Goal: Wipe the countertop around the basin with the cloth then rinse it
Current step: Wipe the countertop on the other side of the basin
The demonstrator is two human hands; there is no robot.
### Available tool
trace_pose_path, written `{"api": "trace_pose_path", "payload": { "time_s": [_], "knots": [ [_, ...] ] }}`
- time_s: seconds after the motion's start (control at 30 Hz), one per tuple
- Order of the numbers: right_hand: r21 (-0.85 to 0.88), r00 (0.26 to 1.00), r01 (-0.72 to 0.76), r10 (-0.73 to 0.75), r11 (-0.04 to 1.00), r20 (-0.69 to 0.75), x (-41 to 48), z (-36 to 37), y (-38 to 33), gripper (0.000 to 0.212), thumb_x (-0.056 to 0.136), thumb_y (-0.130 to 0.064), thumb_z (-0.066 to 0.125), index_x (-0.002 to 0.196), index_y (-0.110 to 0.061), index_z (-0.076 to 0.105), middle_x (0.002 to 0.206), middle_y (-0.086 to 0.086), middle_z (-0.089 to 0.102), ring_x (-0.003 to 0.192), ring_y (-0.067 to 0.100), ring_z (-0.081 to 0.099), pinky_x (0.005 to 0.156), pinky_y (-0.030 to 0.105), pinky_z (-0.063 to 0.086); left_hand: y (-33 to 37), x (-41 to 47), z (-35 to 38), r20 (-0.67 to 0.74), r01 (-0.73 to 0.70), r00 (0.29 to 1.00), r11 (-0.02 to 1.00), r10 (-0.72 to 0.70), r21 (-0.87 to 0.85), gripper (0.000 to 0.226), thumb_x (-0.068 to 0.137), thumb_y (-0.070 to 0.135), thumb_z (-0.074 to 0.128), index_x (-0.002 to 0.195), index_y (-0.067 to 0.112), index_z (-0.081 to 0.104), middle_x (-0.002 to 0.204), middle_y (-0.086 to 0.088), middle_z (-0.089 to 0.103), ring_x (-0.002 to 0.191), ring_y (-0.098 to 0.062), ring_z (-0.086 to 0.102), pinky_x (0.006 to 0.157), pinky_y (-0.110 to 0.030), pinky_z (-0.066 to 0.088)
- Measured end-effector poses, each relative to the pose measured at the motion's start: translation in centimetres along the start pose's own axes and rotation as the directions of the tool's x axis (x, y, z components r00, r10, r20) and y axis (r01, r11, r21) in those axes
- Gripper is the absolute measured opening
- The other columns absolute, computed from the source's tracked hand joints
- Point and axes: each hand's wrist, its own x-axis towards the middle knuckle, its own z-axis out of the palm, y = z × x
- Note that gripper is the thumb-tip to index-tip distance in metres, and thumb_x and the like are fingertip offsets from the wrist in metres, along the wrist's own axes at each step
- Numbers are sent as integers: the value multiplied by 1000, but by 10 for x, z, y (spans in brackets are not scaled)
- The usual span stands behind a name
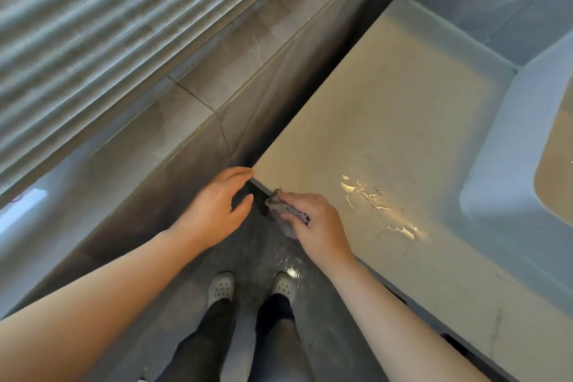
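A pale stone countertop (397,121) runs from the near left corner to the basin (508,170) at the right edge. Water streaks (375,201) glisten on it near the front. My right hand (316,226) presses a small grey cloth (280,211) against the front edge of the counter, close to its left corner; part of the cloth hangs over the edge. My left hand (217,204) is open, cupped just off that corner, with its fingertips touching the corner tip.
A grey tiled wall (217,71) stands left of the counter, with a narrow dark gap between them. Ribbed glass (93,24) fills the upper left. Below are the wet dark floor (273,257) and my feet in white clogs (221,287).
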Motion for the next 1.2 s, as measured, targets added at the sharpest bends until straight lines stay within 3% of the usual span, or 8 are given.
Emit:
{"api": "trace_pose_path", "payload": {
  "time_s": [0.13, 0.33, 0.47, 0.73, 0.87, 0.93, 1.1, 1.2],
  "knots": [
    [178, 980, -133, 157, 975, -126, -22, -21, -8, 33, 88, -15, 64, 120, -22, 64, 111, -17, 62, 102, -16, 52, 87, 3, 38, -1, 2, 3, 42, -110, 993, 993, 108, 38, 49, 92, 20, 56, 139, 12, 44, 147, 4, 38, 126, -2, 38, 100, -13, 30],
    [128, 904, -174, 210, 976, -373, 6, -76, 15, 38, 86, -13, 66, 123, -18, 61, 117, -10, 64, 106, -1, 59, 93, 13, 46, 6, 14, 15, 146, -263, 960, 950, 240, 166, 52, 91, 20, 58, 140, 9, 43, 149, -6, 37, 138, -19, 32, 112, -26, 23],
    [51, 878, -188, 191, 981, -440, 47, -102, 41, 36, 87, -12, 65, 123, -13, 62, 119, -2, 65, 108, 5, 59, 93, 9, 41, 7, 17, 29, 242, -247, 951, 942, 191, 227, 60, 94, 30, 52, 147, 14, 29, 156, -3, 21, 145, -18, 13, 117, -36, 20],
    [7, 895, -168, 156, 986, -417, 76, -82, 64, 34, 89, -10, 61, 122, -12, 62, 120, 1, 66, 108, 8, 59, 90, 2, 37, 0, 13, 38, 242, -252, 952, 928, 187, 273, 63, 93, 35, 52, 148, 15, 27, 158, 0, 12, 145, -16, 4, 113, -25, 8],
    [-32, 951, -82, 69, 996, -302, 40, -53, 51, 37, 85, -8, 65, 120, -18, 64, 117, -5, 66, 105, 5, 59, 96, 20, 42, -1, 13, 38, 254, -238, 952, 933, 170, 268, 64, 93, 37, 51, 148, 16, 27, 158, 2, 12, 145, -14, 4, 116, -29, 12],
    [-47, 964, -46, 32, 998, -263, 14, -37, 41, 37, 84, -8, 65, 120, -18, 64, 115, -11, 65, 104, -2, 56, 97, 16, 37, -1, 14, 37, 262, -222, 953, 938, 152, 265, 65, 92, 39, 51, 148, 17, 26, 158, 3, 12, 145, -14, 3, 118, -35, 17],
    [60, 988, -120, 125, 991, -88, -38, -21, 21, 37, 87, -11, 65, 120, -26, 63, 113, -22, 60, 106, -15, 48, 92, 4, 33, 1, 15, 32, 288, -228, 946, 935, 146, 274, 71, 86, 52, 36, 147, 17, 29, 157, 1, 16, 145, -16, 7, 116, -42, 22],
    [148, 970, -184, 204, 972, -131, -44, -34, 18, 39, 85, -13, 67, 117, -35, 61, 105, -31, 57, 102, -14, 53, 87, 2, 37, 0, 16, 32, 304, -222, 944, 931, 131, 290, 74, 84, 54, 34, 147, 18, 28, 158, 1, 14, 145, -16, 6, 116, -44, 22]
  ]
}}
